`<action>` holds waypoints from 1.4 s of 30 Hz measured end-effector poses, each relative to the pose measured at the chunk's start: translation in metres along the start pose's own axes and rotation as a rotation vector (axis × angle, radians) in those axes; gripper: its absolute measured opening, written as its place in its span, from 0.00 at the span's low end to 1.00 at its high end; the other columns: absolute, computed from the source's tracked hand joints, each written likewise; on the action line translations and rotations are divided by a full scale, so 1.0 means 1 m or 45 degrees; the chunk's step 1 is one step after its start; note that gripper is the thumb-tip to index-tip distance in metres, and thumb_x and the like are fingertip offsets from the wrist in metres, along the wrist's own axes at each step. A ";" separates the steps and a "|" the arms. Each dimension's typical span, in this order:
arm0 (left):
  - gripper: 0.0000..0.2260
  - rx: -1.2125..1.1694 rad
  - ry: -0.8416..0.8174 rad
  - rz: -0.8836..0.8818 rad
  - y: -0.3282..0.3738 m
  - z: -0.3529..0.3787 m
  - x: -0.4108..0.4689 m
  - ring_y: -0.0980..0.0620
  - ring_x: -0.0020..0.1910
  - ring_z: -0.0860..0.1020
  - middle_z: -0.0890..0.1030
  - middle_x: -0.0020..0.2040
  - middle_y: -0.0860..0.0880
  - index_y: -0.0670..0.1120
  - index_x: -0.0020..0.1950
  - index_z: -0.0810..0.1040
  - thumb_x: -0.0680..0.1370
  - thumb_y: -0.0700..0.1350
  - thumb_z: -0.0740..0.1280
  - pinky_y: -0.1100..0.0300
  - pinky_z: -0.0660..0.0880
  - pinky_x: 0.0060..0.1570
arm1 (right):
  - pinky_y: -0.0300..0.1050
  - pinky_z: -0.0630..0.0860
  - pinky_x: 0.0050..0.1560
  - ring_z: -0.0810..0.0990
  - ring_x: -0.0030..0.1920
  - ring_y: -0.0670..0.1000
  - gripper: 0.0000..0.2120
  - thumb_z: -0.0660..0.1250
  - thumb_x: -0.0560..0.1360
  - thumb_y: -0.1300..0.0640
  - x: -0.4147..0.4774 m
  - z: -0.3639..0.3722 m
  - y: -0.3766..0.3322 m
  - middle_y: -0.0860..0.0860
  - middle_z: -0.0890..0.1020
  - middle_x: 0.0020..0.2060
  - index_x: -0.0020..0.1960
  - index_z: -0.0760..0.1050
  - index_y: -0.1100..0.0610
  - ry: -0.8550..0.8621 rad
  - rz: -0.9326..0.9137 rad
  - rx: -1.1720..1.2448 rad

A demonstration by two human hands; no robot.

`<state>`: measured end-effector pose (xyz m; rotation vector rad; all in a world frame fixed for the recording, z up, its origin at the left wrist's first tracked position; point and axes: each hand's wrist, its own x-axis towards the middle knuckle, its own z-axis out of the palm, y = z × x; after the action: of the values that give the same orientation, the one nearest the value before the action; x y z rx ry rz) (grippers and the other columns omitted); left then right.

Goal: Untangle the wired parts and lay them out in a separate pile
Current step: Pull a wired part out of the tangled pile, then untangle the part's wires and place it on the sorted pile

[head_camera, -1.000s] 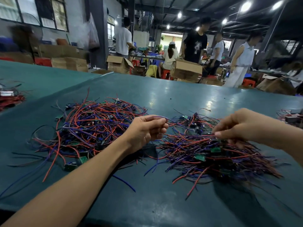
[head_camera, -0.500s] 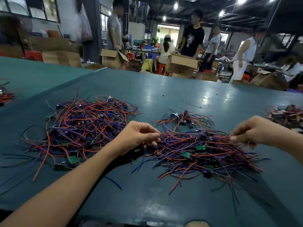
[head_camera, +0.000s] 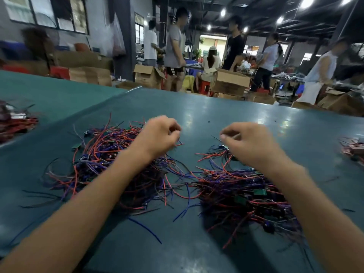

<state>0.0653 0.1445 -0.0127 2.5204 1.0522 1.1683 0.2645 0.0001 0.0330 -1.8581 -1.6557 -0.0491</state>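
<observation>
A big tangle of red, blue and purple wires (head_camera: 110,160) with small green boards lies on the teal table (head_camera: 197,119), left of centre. A second pile of wired parts (head_camera: 236,196) lies to the right, with a small cluster (head_camera: 214,153) just beyond it. My left hand (head_camera: 157,134) hovers over the tangle's far right edge, fingers curled, red wire ends poking out under them. My right hand (head_camera: 248,144) is above the small cluster, thumb and fingertips pinched on a thin dark wire. Motion blur hides the fingertips' detail.
More wired parts lie at the table's left edge (head_camera: 13,123) and right edge (head_camera: 352,148). Loose single wires (head_camera: 145,229) lie near me. Beyond the table stand cardboard boxes (head_camera: 230,81) and several people.
Both hands have lifted and moved toward the far side and closer together. The left hand left the gap between the piles; the right hand came in from the right pile's far edge.
</observation>
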 end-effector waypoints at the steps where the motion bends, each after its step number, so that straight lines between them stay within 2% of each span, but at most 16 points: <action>1: 0.07 0.222 -0.087 -0.082 -0.011 -0.013 0.013 0.44 0.48 0.81 0.83 0.47 0.43 0.45 0.51 0.85 0.76 0.43 0.70 0.56 0.77 0.52 | 0.45 0.78 0.51 0.83 0.47 0.54 0.07 0.69 0.78 0.57 0.004 0.018 -0.005 0.53 0.87 0.45 0.52 0.85 0.57 -0.027 -0.012 0.011; 3: 0.06 0.601 -0.290 -0.360 -0.034 -0.033 0.027 0.40 0.48 0.81 0.83 0.47 0.41 0.44 0.45 0.81 0.74 0.46 0.71 0.52 0.79 0.51 | 0.48 0.79 0.51 0.83 0.48 0.57 0.09 0.67 0.78 0.56 0.009 0.053 -0.009 0.56 0.86 0.46 0.50 0.85 0.58 -0.074 -0.009 0.011; 5: 0.14 0.767 -0.564 -0.594 -0.046 -0.039 0.023 0.41 0.46 0.79 0.80 0.46 0.44 0.44 0.39 0.71 0.72 0.49 0.74 0.51 0.79 0.48 | 0.51 0.79 0.49 0.82 0.48 0.60 0.10 0.65 0.78 0.55 0.005 0.086 -0.006 0.57 0.85 0.46 0.50 0.83 0.59 -0.118 -0.002 -0.044; 7: 0.19 0.838 -0.723 -0.588 -0.052 -0.032 0.015 0.42 0.45 0.78 0.81 0.48 0.43 0.44 0.38 0.68 0.72 0.51 0.76 0.54 0.75 0.44 | 0.50 0.77 0.47 0.80 0.49 0.61 0.10 0.62 0.77 0.55 -0.007 0.115 -0.001 0.57 0.83 0.47 0.50 0.80 0.58 -0.172 -0.041 -0.189; 9: 0.13 0.849 -0.692 -0.523 -0.055 -0.025 0.009 0.43 0.43 0.77 0.84 0.51 0.41 0.45 0.37 0.71 0.74 0.47 0.74 0.56 0.73 0.42 | 0.49 0.68 0.44 0.77 0.49 0.62 0.10 0.61 0.78 0.55 -0.018 0.133 0.003 0.57 0.79 0.47 0.50 0.78 0.59 -0.165 -0.137 -0.396; 12: 0.05 0.774 -0.665 -0.535 -0.055 -0.027 0.007 0.42 0.48 0.81 0.84 0.51 0.41 0.45 0.47 0.80 0.73 0.44 0.72 0.53 0.79 0.48 | 0.50 0.61 0.43 0.76 0.46 0.62 0.10 0.61 0.77 0.56 -0.023 0.142 0.005 0.58 0.78 0.46 0.49 0.78 0.60 -0.076 -0.225 -0.497; 15: 0.09 0.721 -0.712 -0.561 -0.055 -0.029 0.006 0.43 0.50 0.82 0.85 0.51 0.43 0.45 0.51 0.84 0.74 0.46 0.74 0.53 0.80 0.51 | 0.50 0.67 0.43 0.77 0.44 0.62 0.10 0.62 0.77 0.57 -0.025 0.142 0.006 0.58 0.79 0.44 0.47 0.80 0.60 -0.041 -0.280 -0.456; 21: 0.04 0.641 -0.624 -0.575 -0.050 -0.036 0.008 0.45 0.46 0.83 0.86 0.44 0.43 0.43 0.41 0.86 0.73 0.42 0.72 0.51 0.82 0.46 | 0.53 0.71 0.50 0.76 0.46 0.62 0.13 0.59 0.80 0.56 -0.027 0.135 0.005 0.58 0.81 0.46 0.51 0.81 0.60 -0.010 -0.320 -0.288; 24: 0.04 0.698 -0.712 -0.511 -0.042 -0.030 0.003 0.46 0.51 0.82 0.85 0.50 0.45 0.47 0.48 0.85 0.74 0.43 0.73 0.57 0.78 0.47 | 0.53 0.70 0.51 0.76 0.46 0.60 0.13 0.59 0.81 0.55 -0.030 0.133 0.005 0.56 0.81 0.47 0.52 0.81 0.59 -0.027 -0.357 -0.287; 26: 0.06 0.721 -0.719 -0.487 -0.040 -0.029 0.001 0.45 0.52 0.81 0.85 0.52 0.46 0.49 0.50 0.84 0.75 0.43 0.71 0.54 0.79 0.51 | 0.53 0.70 0.51 0.75 0.45 0.60 0.13 0.59 0.81 0.56 -0.030 0.133 0.005 0.56 0.80 0.46 0.51 0.81 0.59 -0.020 -0.371 -0.272; 29: 0.07 0.747 -0.619 -0.464 -0.037 -0.038 0.004 0.42 0.50 0.81 0.84 0.49 0.45 0.49 0.47 0.84 0.74 0.42 0.67 0.48 0.80 0.53 | 0.53 0.69 0.49 0.75 0.44 0.59 0.12 0.60 0.80 0.57 -0.030 0.134 0.005 0.56 0.80 0.44 0.49 0.81 0.60 0.010 -0.372 -0.227; 31: 0.08 0.724 -0.405 -0.402 -0.034 -0.047 0.010 0.40 0.51 0.80 0.84 0.49 0.43 0.47 0.50 0.84 0.74 0.41 0.67 0.45 0.79 0.54 | 0.51 0.67 0.48 0.75 0.44 0.59 0.12 0.60 0.80 0.57 -0.030 0.134 0.005 0.55 0.80 0.43 0.49 0.81 0.59 0.043 -0.373 -0.224; 34: 0.09 0.430 0.081 -0.193 -0.023 -0.056 0.017 0.36 0.52 0.79 0.83 0.52 0.36 0.41 0.56 0.81 0.77 0.37 0.67 0.43 0.77 0.56 | 0.51 0.67 0.46 0.76 0.42 0.59 0.11 0.62 0.79 0.58 -0.028 0.133 0.005 0.56 0.80 0.41 0.45 0.81 0.59 0.148 -0.368 -0.152; 37: 0.10 0.123 0.386 0.016 0.002 -0.062 0.023 0.42 0.48 0.81 0.84 0.52 0.40 0.43 0.58 0.78 0.78 0.38 0.70 0.51 0.79 0.52 | 0.54 0.71 0.48 0.78 0.44 0.59 0.10 0.63 0.79 0.58 -0.024 0.131 0.007 0.55 0.81 0.42 0.48 0.82 0.60 0.254 -0.328 -0.088; 39: 0.11 -0.119 0.436 0.036 0.017 -0.058 0.028 0.50 0.45 0.82 0.84 0.51 0.46 0.45 0.58 0.77 0.77 0.39 0.72 0.60 0.79 0.48 | 0.54 0.73 0.48 0.79 0.43 0.58 0.09 0.64 0.79 0.58 -0.023 0.128 0.008 0.55 0.82 0.43 0.51 0.83 0.60 0.337 -0.292 -0.037; 42: 0.10 -0.902 0.232 -0.174 0.033 -0.039 0.035 0.49 0.44 0.85 0.82 0.51 0.42 0.41 0.60 0.77 0.79 0.36 0.69 0.57 0.82 0.45 | 0.54 0.77 0.47 0.80 0.44 0.58 0.09 0.66 0.79 0.60 -0.022 0.124 0.010 0.55 0.84 0.47 0.55 0.83 0.60 0.350 -0.203 0.116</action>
<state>0.0699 0.1386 0.0489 1.7972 0.6606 1.4309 0.2222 0.0395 -0.0789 -1.5709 -1.5813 -0.2787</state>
